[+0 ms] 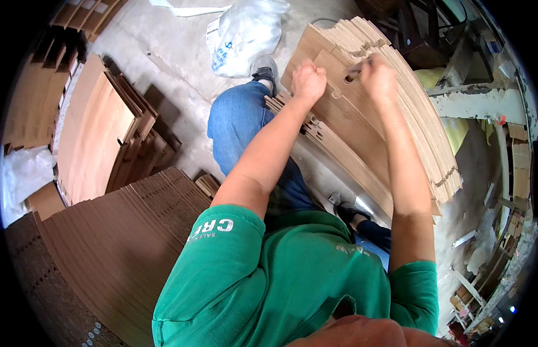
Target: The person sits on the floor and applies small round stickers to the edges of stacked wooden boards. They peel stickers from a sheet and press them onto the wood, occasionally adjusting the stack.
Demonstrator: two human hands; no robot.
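A wooden panel (pixel 361 124) lies in front of me on the floor side, with stacked board edges along it. My left hand (pixel 309 81) is closed in a fist over the panel's left part; whatever its fingers hold, if anything, is hidden. Over the panel's right part my right hand (pixel 377 78) is closed and slightly blurred. A small dark thing shows at its fingertips, too small to name. Beside those fingertips is a dark rounded opening (pixel 349 78) in the wood. A stack of pale curved-edged boards (pixel 419 115) runs along the right of the panel.
A white plastic bag (pixel 248 37) sits on the concrete floor (pixel 164 49) ahead. Wooden panels (pixel 95 133) stand at the left, above a large row of brown boards (pixel 112 248). Old metal framing (pixel 480 104) and scraps line the right. My denim-covered leg (pixel 237 124) is beside the panel.
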